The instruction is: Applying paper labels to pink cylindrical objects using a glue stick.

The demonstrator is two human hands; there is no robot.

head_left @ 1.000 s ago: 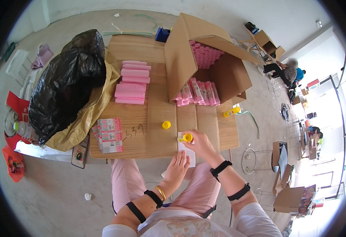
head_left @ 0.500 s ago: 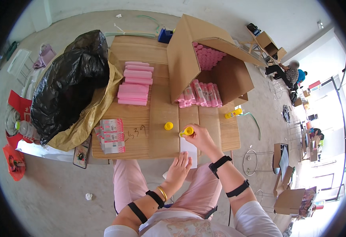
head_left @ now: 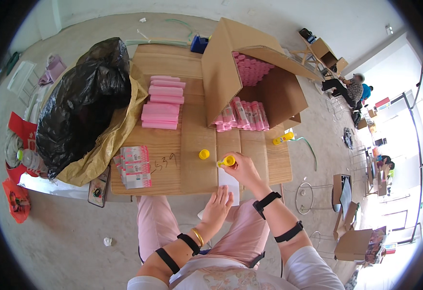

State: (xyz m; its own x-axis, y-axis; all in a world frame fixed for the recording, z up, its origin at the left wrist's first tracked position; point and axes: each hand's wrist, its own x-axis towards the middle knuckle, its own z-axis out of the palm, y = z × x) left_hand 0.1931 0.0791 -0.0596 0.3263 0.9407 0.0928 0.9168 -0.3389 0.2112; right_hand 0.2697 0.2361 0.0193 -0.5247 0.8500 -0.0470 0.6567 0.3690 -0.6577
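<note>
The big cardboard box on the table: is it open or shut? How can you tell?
Open: the cardboard box shows its inside, with pink rolls at its mouth and more stacked deeper.

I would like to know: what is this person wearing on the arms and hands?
Both arms have short white sleeves. The left forearm carries two black straps, and a gold-coloured bangle sits near the wrist. The right forearm has two black bands too. The left hand and right hand wear no gloves.
</note>
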